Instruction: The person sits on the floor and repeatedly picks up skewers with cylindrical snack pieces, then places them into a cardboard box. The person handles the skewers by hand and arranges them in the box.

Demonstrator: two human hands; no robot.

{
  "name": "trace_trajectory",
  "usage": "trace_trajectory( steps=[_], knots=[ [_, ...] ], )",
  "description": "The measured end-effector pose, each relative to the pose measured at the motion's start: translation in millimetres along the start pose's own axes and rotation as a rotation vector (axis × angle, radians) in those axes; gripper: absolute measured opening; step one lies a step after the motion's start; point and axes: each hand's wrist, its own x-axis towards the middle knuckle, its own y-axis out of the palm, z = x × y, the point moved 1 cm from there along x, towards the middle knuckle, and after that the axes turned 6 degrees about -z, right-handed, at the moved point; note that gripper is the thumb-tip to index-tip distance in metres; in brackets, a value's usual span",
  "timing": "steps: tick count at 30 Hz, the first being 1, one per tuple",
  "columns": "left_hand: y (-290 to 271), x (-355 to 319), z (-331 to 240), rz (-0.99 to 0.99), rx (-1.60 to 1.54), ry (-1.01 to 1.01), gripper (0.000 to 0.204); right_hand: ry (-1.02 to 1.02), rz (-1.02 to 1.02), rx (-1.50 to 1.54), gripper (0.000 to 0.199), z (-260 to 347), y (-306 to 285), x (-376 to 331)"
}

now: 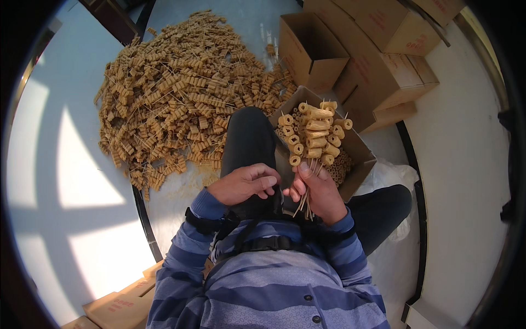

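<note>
While a large pile of skewered rolls (175,93) lies loose on the floor (171,216), similar pieces already sit inside the nearest carton (359,159); judged from this, much remains to be handled. How full that carton is cannot fairly be determined, since the held bundle of skewers (318,129) covers part of its mouth. The right hand (323,192) grasps this bundle by its sticks (304,205), thumb uppermost, bare ends pointing back toward the person. The left hand (244,185) hangs just beside, apart, fingers loosely curled, gripping nothing visible.
</note>
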Motion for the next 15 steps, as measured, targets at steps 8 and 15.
trace_trajectory(
  steps=[8,15],
  knots=[
    [-1.2,37.0,-6.2,-0.093,-0.724,0.468,0.050,0.171,0.167,-0.005,0.040,3.7,12.5,-10.8],
    [-5.7,33.7,-3.6,-0.162,-0.747,0.521,0.051,0.096,0.088,-0.080,0.049,5.5,15.0,-13.4]
  ],
)
